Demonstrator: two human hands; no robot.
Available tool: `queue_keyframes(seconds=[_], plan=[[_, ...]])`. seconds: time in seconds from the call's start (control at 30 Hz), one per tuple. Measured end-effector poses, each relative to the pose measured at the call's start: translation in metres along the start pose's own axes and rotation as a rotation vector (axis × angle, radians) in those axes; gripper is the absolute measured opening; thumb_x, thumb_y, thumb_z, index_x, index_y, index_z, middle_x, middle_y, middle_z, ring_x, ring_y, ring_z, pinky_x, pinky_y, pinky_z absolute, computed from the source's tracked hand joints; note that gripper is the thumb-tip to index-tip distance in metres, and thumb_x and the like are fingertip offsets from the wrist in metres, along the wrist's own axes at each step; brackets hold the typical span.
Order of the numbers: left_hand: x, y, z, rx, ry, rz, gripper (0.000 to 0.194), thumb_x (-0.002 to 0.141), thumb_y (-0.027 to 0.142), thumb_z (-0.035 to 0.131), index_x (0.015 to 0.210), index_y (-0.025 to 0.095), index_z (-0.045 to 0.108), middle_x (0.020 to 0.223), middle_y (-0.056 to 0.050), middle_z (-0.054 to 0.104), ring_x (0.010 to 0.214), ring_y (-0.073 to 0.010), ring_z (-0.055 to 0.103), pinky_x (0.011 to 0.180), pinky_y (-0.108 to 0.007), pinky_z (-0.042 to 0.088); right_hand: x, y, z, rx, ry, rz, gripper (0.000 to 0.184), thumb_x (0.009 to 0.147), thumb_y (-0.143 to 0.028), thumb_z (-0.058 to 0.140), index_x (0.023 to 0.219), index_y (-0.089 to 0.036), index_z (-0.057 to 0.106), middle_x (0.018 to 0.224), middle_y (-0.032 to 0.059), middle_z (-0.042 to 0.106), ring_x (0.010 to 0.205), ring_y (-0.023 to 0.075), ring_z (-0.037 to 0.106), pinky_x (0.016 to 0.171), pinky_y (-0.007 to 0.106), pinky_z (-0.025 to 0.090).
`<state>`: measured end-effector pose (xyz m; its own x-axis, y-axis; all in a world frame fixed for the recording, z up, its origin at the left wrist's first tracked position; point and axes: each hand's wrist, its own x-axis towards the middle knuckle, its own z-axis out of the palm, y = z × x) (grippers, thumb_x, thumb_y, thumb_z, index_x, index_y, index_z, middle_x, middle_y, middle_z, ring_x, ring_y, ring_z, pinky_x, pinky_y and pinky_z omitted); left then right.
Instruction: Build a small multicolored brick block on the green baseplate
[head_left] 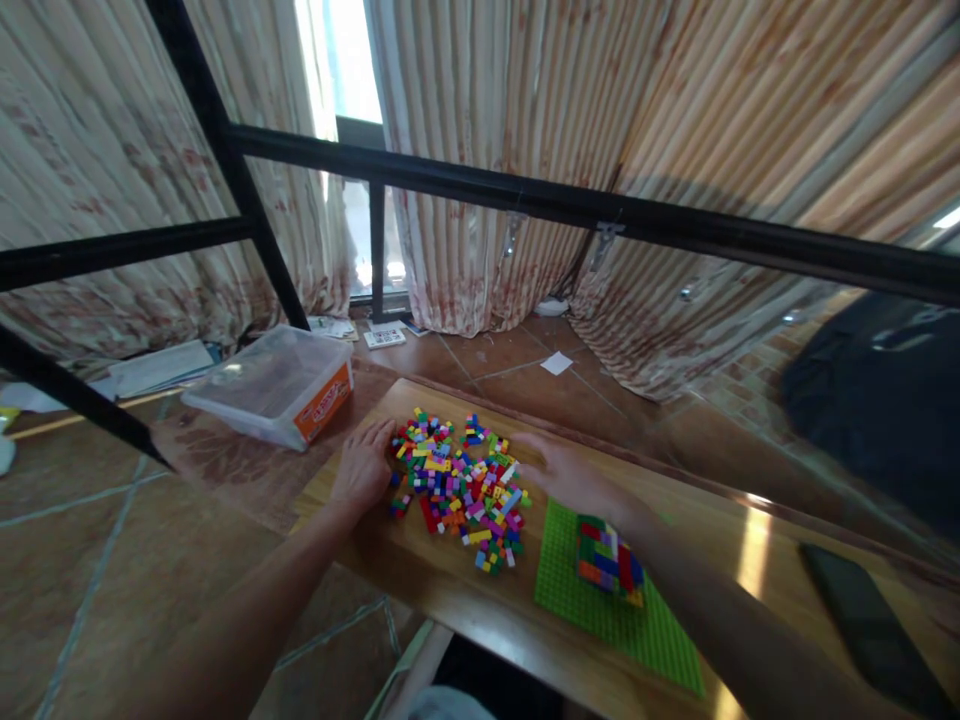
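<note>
A spread pile of small coloured toy bricks (457, 480) lies on the wooden table (405, 575). At the pile's left edge rests my left hand (365, 463), fingers bent toward the bricks; whether it pinches one is hidden. My right hand (559, 468) reaches to the pile's right edge, blurred by motion, its fingers stretched toward the bricks. Beneath my right forearm is a green baseplate (562, 590), and a multicoloured brick block (606, 560) stands on it, partly covered by the arm.
A dark phone (874, 620) lies at the table's right end. On the floor to the left stands a clear plastic bin (262, 385) with an orange label. Black metal bars (480, 180) cross in front of the curtains (465, 260). Papers (556, 363) lie on the tiles.
</note>
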<state>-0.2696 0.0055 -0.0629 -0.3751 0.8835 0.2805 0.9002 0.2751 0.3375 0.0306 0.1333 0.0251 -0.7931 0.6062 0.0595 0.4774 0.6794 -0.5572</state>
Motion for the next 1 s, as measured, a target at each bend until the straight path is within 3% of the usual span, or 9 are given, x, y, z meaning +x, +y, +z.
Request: queue_keyframes(seconds=[0.2,0.37,0.47,0.6,1.0], plan=[[-0.005,0.003,-0.009,-0.071,-0.037,0.049,0.060,0.076,0.005,0.042,0.131,0.024,0.055,0.134,-0.006,0.060,0.128,-0.0241,0.048,0.107,-0.045,0.032,0.114,-0.047,0.072,-0.075,0.079,-0.154,0.039,0.092,-0.034,0.053,0.128,-0.018,0.055,0.131,0.0124,0.058,0.122,0.0216,0.054,0.103,0.036,0.042],[-0.007,0.001,-0.009,-0.122,-0.021,0.061,0.058,0.074,0.005,0.042,0.125,0.025,0.059,0.130,-0.005,0.063,0.125,-0.0238,0.050,0.105,-0.045,0.031,0.157,-0.058,0.101,-0.103,-0.060,-0.204,0.032,0.097,-0.035,0.046,0.121,-0.019,0.060,0.121,0.0105,0.063,0.118,0.0202,0.055,0.102,0.034,0.041],[-0.008,0.001,-0.008,-0.130,-0.011,0.063,0.055,0.075,0.005,0.043,0.124,0.024,0.061,0.128,-0.005,0.064,0.123,-0.0235,0.051,0.104,-0.044,0.031,0.158,-0.056,0.106,-0.123,-0.138,-0.285,0.028,0.097,-0.031,0.045,0.113,-0.018,0.064,0.117,0.0095,0.065,0.112,0.0181,0.057,0.099,0.032,0.041],[-0.008,0.001,-0.009,-0.141,-0.023,0.081,0.053,0.076,0.005,0.043,0.122,0.025,0.062,0.127,-0.004,0.065,0.121,-0.0229,0.051,0.103,-0.045,0.032,0.143,-0.049,0.103,-0.134,-0.149,-0.327,0.027,0.097,-0.027,0.044,0.106,-0.016,0.067,0.113,0.0097,0.066,0.107,0.0177,0.058,0.098,0.032,0.041],[-0.010,0.007,-0.010,-0.190,-0.125,0.326,0.045,0.085,0.009,0.042,0.122,0.024,0.063,0.123,-0.003,0.067,0.116,-0.0202,0.055,0.104,-0.039,0.039,0.075,-0.040,0.082,-0.068,-0.070,-0.248,0.026,0.096,-0.027,0.046,0.102,-0.018,0.070,0.104,0.0077,0.070,0.100,0.0185,0.062,0.092,0.033,0.045]])
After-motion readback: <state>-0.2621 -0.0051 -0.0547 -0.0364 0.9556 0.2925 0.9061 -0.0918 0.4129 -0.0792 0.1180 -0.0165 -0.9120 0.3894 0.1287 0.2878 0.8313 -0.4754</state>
